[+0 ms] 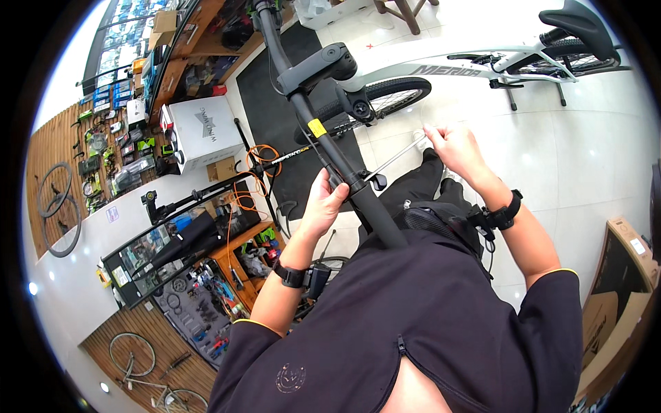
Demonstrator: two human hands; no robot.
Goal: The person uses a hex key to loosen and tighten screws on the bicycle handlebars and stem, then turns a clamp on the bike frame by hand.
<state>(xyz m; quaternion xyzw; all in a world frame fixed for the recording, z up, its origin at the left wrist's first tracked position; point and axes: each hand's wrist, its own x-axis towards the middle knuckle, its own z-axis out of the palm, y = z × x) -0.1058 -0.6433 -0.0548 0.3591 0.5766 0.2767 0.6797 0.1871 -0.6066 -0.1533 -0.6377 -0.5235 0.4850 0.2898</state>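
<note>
A white bicycle (406, 63) stands before me, its black handlebar (301, 107) running toward my body and ending in a black grip (380, 219). My left hand (322, 206) is closed around the control parts on the bar beside the grip; its fingertips are partly hidden. In my right hand (451, 150), a thin silver hex key (398, 156) is pinched at its outer end. The key's other end reaches the small clamp (375, 180) on the bar, though I cannot tell whether it sits in a bolt. A yellow sticker (317, 128) marks the bar farther out.
Left of the bar, a repair stand arm (206, 189) carries a looped orange cable (241, 196). Beyond it are a grey-white box (203, 131), a tool board (189, 310) and shelves of parts. A black mat (265, 103) covers some floor; cardboard boxes (623, 275) stand at right.
</note>
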